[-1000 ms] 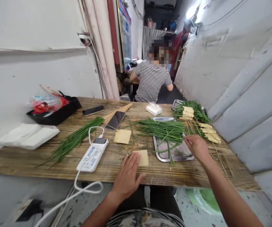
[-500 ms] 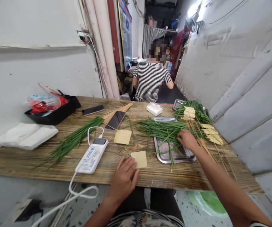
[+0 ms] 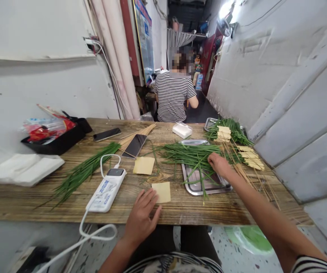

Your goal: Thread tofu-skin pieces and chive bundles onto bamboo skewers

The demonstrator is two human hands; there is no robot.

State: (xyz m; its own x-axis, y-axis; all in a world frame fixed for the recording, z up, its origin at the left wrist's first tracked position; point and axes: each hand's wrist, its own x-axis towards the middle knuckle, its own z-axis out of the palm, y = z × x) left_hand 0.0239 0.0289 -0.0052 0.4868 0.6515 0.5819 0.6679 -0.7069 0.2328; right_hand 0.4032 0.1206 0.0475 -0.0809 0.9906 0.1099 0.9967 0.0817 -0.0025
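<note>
My left hand (image 3: pixel 143 216) lies flat near the table's front edge, its fingers stretched out. Its fingertips touch the left side of a thin pale-yellow square sheet, like tofu skin (image 3: pixel 162 192). A second yellow sheet (image 3: pixel 143 165) lies a little farther back. Over a metal tray (image 3: pixel 206 187) spreads a heap of long green chives (image 3: pixel 189 153). At the right end of that heap, my right hand (image 3: pixel 219 163) has its fingers closed on some chives; the fingertips are partly hidden.
Yellow rolls on skewers (image 3: pixel 253 158) lie at right. Left are another chive bundle (image 3: pixel 86 170), a power bank (image 3: pixel 106 191) with cable, two phones (image 3: pixel 135 146), bare skewers (image 3: pixel 140 132) and a black box (image 3: pixel 58 140). A person in stripes (image 3: pixel 172 96) sits beyond the table.
The view has shifted slightly, so most things appear farther left. Both hands keep nearly the same places, the left at the sheet and the right at the chives.
</note>
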